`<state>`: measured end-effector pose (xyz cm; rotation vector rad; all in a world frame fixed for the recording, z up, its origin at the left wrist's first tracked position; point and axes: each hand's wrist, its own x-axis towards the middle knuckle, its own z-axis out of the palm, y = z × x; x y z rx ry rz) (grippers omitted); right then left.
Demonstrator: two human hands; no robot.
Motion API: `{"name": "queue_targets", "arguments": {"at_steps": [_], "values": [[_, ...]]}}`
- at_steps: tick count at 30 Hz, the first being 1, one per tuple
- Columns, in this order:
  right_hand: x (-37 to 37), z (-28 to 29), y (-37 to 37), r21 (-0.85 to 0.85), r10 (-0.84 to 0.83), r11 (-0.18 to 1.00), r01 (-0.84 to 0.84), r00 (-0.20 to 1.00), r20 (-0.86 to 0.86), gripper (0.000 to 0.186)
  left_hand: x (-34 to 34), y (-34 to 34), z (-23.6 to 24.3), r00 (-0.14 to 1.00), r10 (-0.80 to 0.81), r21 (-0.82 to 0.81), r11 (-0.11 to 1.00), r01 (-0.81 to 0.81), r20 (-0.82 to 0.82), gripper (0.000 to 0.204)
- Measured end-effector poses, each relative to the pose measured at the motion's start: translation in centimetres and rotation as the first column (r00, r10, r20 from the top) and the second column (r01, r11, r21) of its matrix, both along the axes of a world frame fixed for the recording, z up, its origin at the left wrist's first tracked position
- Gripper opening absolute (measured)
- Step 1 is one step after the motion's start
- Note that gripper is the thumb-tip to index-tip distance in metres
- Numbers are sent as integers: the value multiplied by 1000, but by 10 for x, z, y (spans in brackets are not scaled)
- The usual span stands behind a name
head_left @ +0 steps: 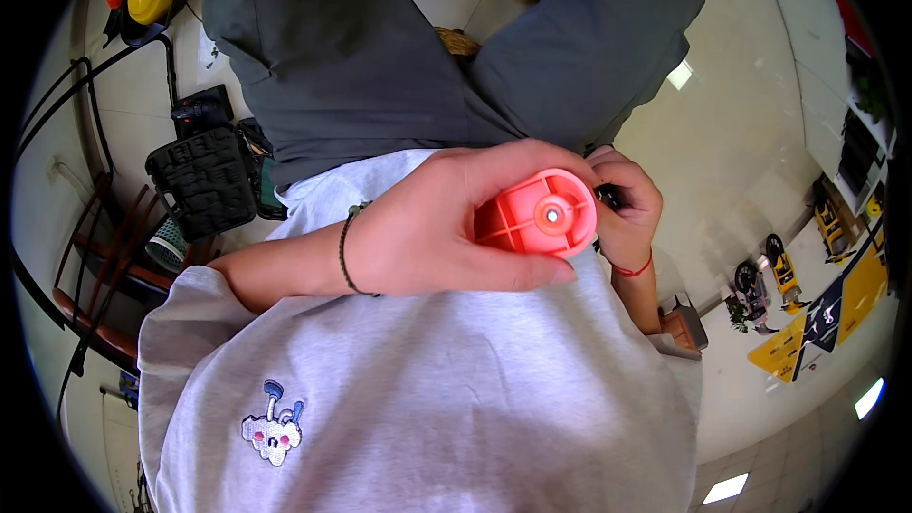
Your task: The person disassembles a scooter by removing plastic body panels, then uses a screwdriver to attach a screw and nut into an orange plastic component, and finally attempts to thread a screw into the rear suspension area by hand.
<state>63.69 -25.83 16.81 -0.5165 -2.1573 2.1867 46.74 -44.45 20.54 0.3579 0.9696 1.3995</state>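
Clasping one red part [540, 213] is left grip [432, 218]; right grip [635, 214] holds one black piece [609, 197].

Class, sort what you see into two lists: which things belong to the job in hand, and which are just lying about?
Job in hand:
- coral-red ribbed part, held in the left hand
- small dark item, mostly hidden, in the right hand

Apparently lying about:
- black moulded case
- mesh basket
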Motion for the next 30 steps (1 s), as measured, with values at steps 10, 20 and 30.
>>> {"name": "queue_targets", "arguments": {"at_steps": [10,20,30], "values": [[0,5,-9,-115,-12,993,8,999,-36,25,1,1,9,987,50,71,997,-40,-154,63],[0,16,0,-130,68,989,-64,997,24,28,-4,0,8,997,48,84,996,-43,-59,57],[-4,11,4,-465,157,876,-131,987,18,19,-5,-4,5,984,-53,116,993,34,169,48]]}}
